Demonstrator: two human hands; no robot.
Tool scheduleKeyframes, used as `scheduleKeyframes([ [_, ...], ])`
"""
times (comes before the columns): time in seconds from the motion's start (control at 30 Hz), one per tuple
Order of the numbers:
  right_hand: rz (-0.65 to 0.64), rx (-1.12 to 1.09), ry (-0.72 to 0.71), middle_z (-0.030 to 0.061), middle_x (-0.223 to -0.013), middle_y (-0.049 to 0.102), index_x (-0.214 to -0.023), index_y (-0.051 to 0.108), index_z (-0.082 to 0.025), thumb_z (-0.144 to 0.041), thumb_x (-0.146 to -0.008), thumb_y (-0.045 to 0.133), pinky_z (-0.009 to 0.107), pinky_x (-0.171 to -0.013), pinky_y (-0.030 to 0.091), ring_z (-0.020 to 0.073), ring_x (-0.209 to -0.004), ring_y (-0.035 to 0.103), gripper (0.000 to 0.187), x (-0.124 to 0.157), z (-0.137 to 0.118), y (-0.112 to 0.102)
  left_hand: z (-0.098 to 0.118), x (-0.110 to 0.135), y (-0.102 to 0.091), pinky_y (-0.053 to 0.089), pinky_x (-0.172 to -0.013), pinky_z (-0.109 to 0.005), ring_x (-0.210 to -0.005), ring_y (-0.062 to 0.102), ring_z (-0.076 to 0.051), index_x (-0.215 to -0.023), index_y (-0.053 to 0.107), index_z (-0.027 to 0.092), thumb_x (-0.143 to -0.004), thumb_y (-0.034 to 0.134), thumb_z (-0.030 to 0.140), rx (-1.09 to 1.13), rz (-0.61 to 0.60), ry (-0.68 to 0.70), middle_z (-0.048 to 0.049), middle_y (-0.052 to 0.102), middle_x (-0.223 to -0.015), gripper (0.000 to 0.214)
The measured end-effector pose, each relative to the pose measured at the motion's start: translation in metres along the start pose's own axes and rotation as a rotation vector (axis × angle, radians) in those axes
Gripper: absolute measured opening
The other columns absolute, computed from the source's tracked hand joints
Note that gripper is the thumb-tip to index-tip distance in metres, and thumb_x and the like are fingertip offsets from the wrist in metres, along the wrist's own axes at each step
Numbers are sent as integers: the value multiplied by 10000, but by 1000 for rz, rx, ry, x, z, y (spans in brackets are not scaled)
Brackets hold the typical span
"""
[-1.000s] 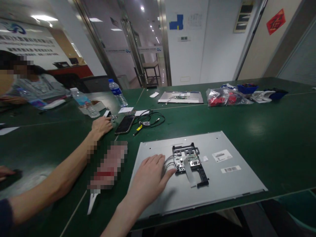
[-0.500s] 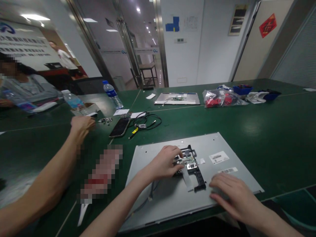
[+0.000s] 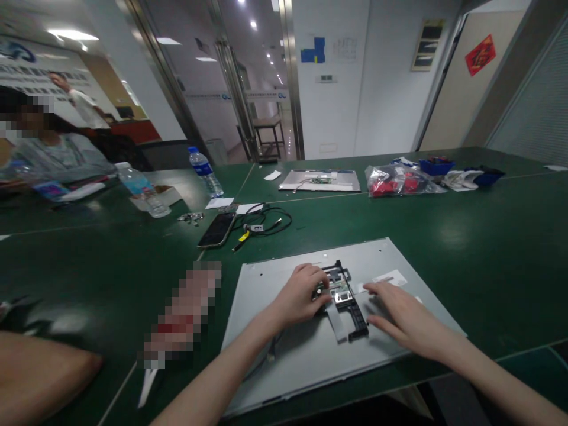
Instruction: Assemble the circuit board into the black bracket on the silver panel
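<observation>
A grey metal panel [image 3: 270,284] lies flat near the table's front edge. A small circuit board [image 3: 340,292] sits on it inside a black plastic bracket [image 3: 356,320], with a flat ribbon cable [image 3: 337,325] running toward me. My left hand [image 3: 302,293] rests on the board's left side, fingers curled over its edge. Thin wires trail from under that wrist. To the right of the bracket, my right hand [image 3: 399,316] lies flat on the panel with fingers stretched out and nothing in it.
A phone [image 3: 217,229], a coiled black cable [image 3: 264,222], loose metal parts [image 3: 190,218] and two water bottles [image 3: 203,171] lie beyond. Farther back are a second panel [image 3: 319,179] and a bag of red parts [image 3: 394,180]. A co-worker's arm [image 3: 39,378] shows at the bottom left.
My right hand came into view and slid left toward the bracket. My left hand curled onto the board. The co-worker's arm drew back from the phone area to the bottom left.
</observation>
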State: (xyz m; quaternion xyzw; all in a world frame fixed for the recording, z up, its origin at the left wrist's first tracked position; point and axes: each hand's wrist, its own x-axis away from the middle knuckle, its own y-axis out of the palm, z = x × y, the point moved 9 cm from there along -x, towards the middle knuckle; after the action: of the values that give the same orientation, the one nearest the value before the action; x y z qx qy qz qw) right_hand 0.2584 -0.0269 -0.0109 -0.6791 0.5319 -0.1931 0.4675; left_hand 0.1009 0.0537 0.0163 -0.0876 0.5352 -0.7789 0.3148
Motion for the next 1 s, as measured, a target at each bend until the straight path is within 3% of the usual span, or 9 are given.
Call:
scheduleKeyframes([
  [0.2,-89,-9,-231,116,-1081,632,-1174,566,-190,-323,-943,575,439,-896,462,269,-1025,575,266,-73,-34,0,-2,1,5,356,-1024,-453,-982,568,-225,-916,588,203,-859,635,256,-8,10,12,-37,632,-953,92],
  [0.3,-113,-96,-292,106,-1040,631,-1118,559,-175,-331,-878,651,415,-875,454,257,-979,573,300,-90,-37,10,-4,2,2,352,-1039,-457,-1000,567,-227,-924,584,205,-861,624,259,-23,34,-2,-45,634,-974,92],
  [0.43,-43,-217,-264,113,-1115,608,-1170,517,-185,-293,-801,699,421,-897,440,267,-1034,549,425,-87,-28,15,-7,4,-3,344,-1052,-486,-1010,579,-242,-979,577,215,-849,627,278,-23,41,-37,-51,645,-990,153],
  [0.6,-70,-265,-282,125,-1218,585,-1287,474,-190,-249,-745,711,458,-976,409,283,-1109,530,595,-79,-24,19,-3,7,-9,308,-1085,-513,-1027,586,-253,-1042,561,221,-822,640,323,-18,30,-14,-55,644,-1024,255],
  [0.83,-97,-214,-287,107,-1159,616,-1292,484,-182,-212,-720,687,469,-983,404,275,-1067,548,607,-82,-24,12,6,12,-9,280,-1099,-529,-1116,533,-312,-1218,511,212,-676,769,542,-62,-62,50,-90,587,-1147,685],
  [1.0,-121,-233,-293,117,-1259,599,-1360,451,-201,-207,-742,666,472,-1004,398,287,-1135,542,655,-81,-25,13,2,12,-6,318,-1077,-524,-1137,506,-327,-1283,482,213,-658,783,474,-118,-86,33,-104,558,-1203,741],
])
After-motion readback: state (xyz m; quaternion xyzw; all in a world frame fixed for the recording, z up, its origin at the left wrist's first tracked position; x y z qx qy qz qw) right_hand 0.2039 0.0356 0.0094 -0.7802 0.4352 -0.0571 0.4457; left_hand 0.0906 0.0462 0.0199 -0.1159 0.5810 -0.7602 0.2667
